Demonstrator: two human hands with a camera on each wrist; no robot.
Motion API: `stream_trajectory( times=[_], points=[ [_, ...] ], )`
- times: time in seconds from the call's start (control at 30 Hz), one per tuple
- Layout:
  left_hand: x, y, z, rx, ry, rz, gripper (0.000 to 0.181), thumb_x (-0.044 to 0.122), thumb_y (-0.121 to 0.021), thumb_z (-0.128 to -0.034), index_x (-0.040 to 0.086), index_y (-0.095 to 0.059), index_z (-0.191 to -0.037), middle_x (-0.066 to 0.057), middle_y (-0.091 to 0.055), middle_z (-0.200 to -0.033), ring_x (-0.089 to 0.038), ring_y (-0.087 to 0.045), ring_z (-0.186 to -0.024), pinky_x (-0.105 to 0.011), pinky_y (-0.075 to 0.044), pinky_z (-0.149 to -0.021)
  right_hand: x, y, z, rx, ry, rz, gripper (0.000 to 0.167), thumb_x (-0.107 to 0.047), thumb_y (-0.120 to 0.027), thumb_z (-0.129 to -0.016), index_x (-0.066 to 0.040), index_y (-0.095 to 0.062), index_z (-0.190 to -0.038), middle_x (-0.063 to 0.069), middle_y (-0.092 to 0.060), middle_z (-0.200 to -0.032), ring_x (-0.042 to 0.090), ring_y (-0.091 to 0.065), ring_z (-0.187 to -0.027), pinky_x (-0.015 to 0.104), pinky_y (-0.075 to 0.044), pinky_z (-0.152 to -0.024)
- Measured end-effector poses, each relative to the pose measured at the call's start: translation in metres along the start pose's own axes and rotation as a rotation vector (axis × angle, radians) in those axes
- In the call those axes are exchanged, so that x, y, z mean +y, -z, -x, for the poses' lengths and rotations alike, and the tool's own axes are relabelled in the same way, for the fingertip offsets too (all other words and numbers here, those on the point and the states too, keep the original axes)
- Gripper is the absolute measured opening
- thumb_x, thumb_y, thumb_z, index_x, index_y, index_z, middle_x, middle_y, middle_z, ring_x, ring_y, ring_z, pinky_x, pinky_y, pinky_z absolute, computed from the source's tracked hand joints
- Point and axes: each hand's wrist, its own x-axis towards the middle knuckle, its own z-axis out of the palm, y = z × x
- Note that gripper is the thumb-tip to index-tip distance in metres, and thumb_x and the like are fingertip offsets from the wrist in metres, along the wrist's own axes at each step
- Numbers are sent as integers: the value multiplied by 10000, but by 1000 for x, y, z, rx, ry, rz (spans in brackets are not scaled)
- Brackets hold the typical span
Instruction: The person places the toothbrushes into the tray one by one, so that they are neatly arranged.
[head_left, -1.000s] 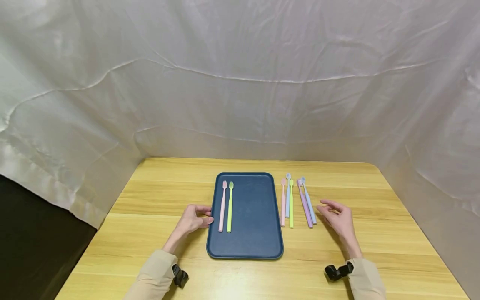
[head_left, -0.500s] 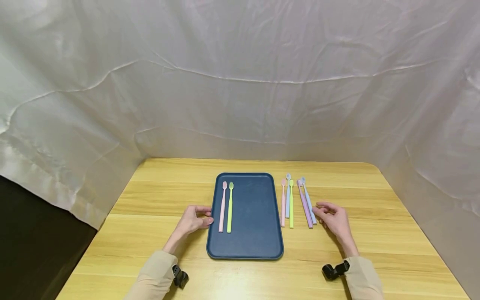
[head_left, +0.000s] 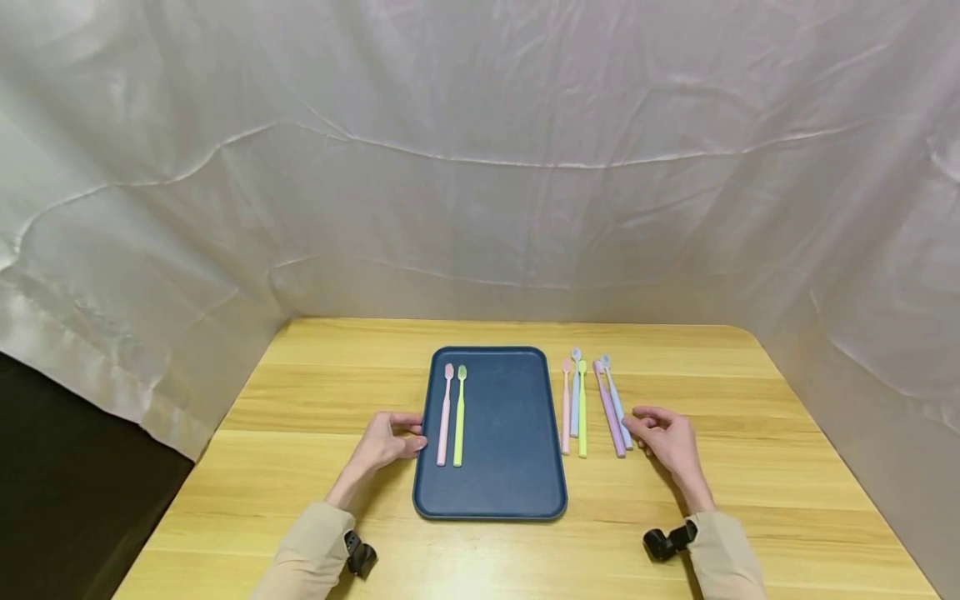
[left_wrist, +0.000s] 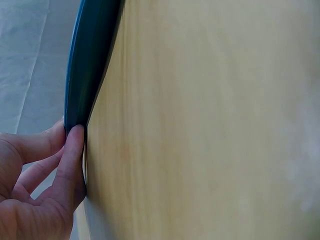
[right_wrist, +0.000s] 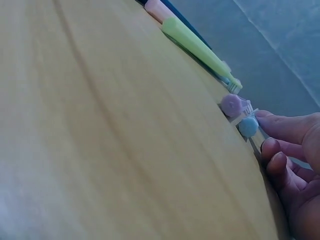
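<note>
My left hand (head_left: 386,440) pinches the left rim of a dark blue tray (head_left: 498,492); in the left wrist view the digits meet at the tray's edge (left_wrist: 90,65). On the tray lie a pink toothbrush (head_left: 444,425) and a yellow-green toothbrush (head_left: 459,425), side by side. To the tray's right, my right hand (head_left: 670,442) touches the lower handle of a light blue toothbrush (head_left: 617,404) with a fingertip. That toothbrush lies against a purple toothbrush (head_left: 611,415). In the right wrist view the blue handle end (right_wrist: 248,126) is beside my fingertips, not visibly pinched.
Between tray and purple toothbrush lie another pink toothbrush (head_left: 566,417), a second light blue toothbrush (head_left: 575,408) and a second yellow-green toothbrush (head_left: 582,421). All rest on a wooden table (head_left: 315,375). A grey curtain (head_left: 480,208) hangs behind and at the sides.
My right hand has moved left from beside the toothbrushes to touch the right-hand light blue one. The left hand, tray and toothbrushes stay in place.
</note>
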Motion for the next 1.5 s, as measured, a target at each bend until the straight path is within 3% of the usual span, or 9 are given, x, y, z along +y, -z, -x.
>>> stream_trajectory(
  times=[0.5, 1.13, 1.5],
  points=[
    [2, 2, 0, -2, -4, 7, 440, -103, -722, -834, -163, -606, -1254, -311, -669, -1099, -205, -705, -829, -374, -672, -771, -2, 2, -2, -56, -25, -23, 484, -197, -748, -920, 92, -614, -1284, -10, -679, -787, 44, -587, -597, 214, -552, -495],
    [0, 2, -1, -12, -21, -5, 443, -102, -722, -835, -172, -600, -1255, -308, -671, -1085, -196, -701, -816, -370, -672, -762, -3, 4, -3, -91, -43, -62, 466, -148, -728, -928, 115, -599, -1289, -77, -649, -755, 46, -590, -584, 204, -562, -506],
    [0, 0, 0, -10, -8, 7, 447, -104, -721, -838, -166, -599, -1264, -310, -665, -1098, -203, -704, -820, -377, -672, -769, 2, 13, -4, -174, -35, -105, 494, -90, -705, -930, 163, -543, -1321, -81, -653, -804, 38, -612, -619, 200, -591, -561]
  ],
)
